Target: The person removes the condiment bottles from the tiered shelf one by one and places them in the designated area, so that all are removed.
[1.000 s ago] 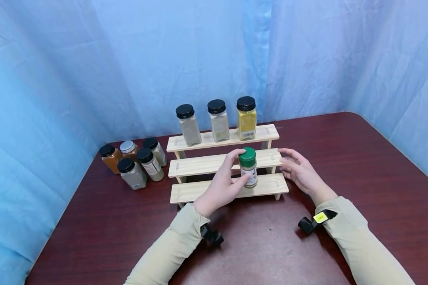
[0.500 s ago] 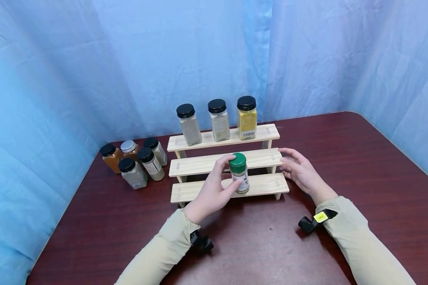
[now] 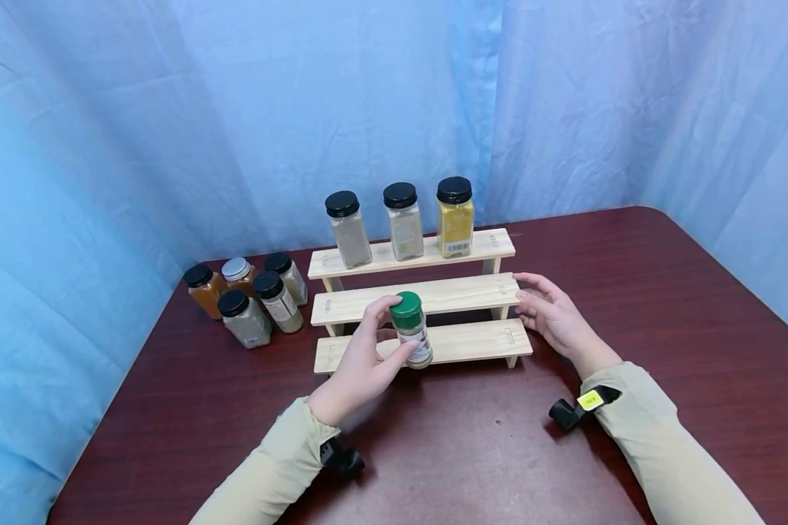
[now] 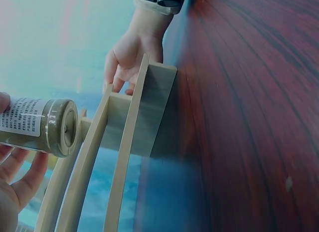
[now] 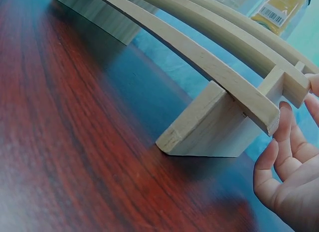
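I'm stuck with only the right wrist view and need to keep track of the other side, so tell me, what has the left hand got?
Observer: The left hand is holding a small jar with a green lid.
Operator: My picture cuts off the top shelf. Which jars are up there?
Observer: Three, from left to right: a greyish jar, a pale jar and a yellow jar.
Operator: Anything off the rack that I'm missing?
Observer: Yes, five more jars stand on the table, to the left of the rack in the head view.
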`<state>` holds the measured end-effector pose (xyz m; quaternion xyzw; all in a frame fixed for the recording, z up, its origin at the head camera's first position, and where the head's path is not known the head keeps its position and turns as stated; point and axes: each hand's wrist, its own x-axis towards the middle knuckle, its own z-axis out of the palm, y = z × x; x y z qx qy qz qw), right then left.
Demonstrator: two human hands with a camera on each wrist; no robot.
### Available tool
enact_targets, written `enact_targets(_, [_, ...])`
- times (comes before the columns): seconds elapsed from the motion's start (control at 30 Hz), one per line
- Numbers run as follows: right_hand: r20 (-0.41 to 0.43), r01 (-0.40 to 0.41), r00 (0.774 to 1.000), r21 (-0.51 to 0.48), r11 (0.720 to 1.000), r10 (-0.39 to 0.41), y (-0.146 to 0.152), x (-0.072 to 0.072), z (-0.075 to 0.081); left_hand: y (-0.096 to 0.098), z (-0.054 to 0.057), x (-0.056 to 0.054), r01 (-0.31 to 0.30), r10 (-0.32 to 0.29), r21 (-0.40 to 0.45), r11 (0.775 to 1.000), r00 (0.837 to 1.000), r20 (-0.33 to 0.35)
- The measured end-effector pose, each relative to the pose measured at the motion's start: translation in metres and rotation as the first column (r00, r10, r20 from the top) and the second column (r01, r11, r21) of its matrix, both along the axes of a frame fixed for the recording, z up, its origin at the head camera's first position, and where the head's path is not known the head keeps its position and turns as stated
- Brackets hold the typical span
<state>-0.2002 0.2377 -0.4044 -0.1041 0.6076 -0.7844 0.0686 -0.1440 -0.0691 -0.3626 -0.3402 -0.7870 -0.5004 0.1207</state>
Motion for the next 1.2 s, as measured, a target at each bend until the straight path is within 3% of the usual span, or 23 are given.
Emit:
enact_targets(0.43, [-0.002,-0.005,1.000,-0.004,1.000,0.005,-0.001,0.000,0.000,-0.040,0.002,0.008,-0.097,0.096,-0.003,0.995,0.993,-0.061])
enact_targets(0.63, [-0.017,-0.010,1.000,-0.004,1.000,0.010,0.000,0.000,0.000,-0.057,0.000,0.012,-0.164,0.163,-0.020,0.986,0.985,-0.063])
enact_targets(0.83, [-0.003,-0.001,1.000,-0.001,1.000,0.001,0.000,0.000,-0.001,-0.072,-0.004,0.016,-0.195,0.193,-0.035,0.980,0.979,-0.061])
enact_targets(1.2, [0.007,0.013,1.000,0.021,1.000,-0.013,0.000,0.001,0.001,-0.102,-0.005,0.023,-0.330,0.323,-0.077,0.941,0.942,-0.090])
